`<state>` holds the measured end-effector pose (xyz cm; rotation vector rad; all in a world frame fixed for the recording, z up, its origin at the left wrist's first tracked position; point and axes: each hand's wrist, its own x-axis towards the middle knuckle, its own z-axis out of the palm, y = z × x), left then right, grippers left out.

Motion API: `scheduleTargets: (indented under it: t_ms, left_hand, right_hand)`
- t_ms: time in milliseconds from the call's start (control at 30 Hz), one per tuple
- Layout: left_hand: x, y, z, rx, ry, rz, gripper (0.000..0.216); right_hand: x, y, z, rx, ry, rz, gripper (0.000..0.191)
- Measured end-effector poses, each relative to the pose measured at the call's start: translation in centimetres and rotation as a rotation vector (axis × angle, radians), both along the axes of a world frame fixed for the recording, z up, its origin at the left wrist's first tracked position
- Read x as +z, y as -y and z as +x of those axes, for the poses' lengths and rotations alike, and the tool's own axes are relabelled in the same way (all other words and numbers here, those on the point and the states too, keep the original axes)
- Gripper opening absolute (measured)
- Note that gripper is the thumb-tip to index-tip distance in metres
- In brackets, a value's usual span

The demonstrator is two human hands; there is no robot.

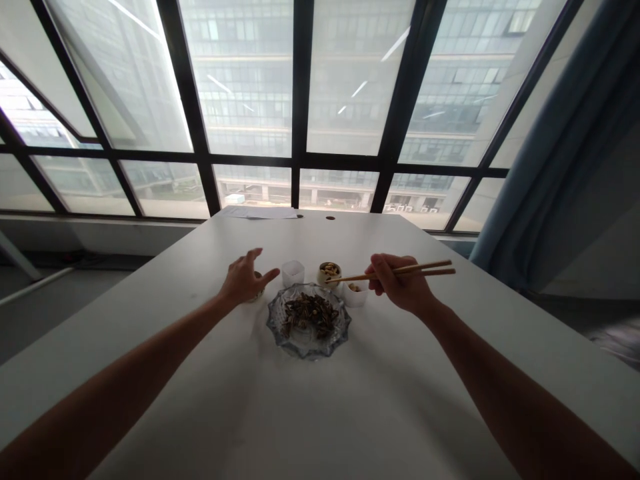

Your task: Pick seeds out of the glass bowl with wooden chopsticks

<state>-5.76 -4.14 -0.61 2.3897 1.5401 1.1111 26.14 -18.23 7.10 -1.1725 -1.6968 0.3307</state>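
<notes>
My right hand [400,280] is closed around a pair of wooden chopsticks [425,269]. Their tips point left, over the near side of a small round cup [330,272] of nuts; whether they grip anything I cannot tell. Beneath them stands a white cup [355,295] with a few pieces inside. A scalloped glass bowl [309,350] holds dark striped seeds [310,313] that look like sunflower seeds. My left hand [245,279], thumb and fingers spread, is beside a small cup [257,293] that it partly hides. Right of that hand is another white cup [293,273].
Everything stands on a long white table [300,413]. Papers [260,213] lie at its far end, near dark round holes in the top. Large black-framed windows [300,100] rise behind it, and a blue curtain [540,153] hangs at the right.
</notes>
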Motion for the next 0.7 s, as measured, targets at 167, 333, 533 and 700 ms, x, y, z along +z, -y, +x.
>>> scheduleTargets:
  t_ms: [167, 333, 533, 700]
  left_hand:
    - [1.5, -1.9, 6.1, -0.157, -0.231, -0.103, 0.073]
    - [1.2, -2.9, 7.6, -0.213, -0.263, -0.126, 0.070]
    - [1.5, -1.6, 6.8, -0.346, -0.289, 0.142, 0.067]
    - [1.5, -1.2, 6.8, -0.327, -0.270, 0.134, 0.070]
  right_hand:
    - [0.9, 1.3, -0.4, 0.075, 0.309, 0.065, 0.058]
    - [0.6, 1.1, -1.1, 0.076, 0.014, 0.008, 0.058]
    - [-0.3, -1.3, -1.5, -0.134, -0.622, -0.108, 0.058]
    - [-0.8, -1.2, -1.5, -0.146, -0.587, -0.089, 0.059]
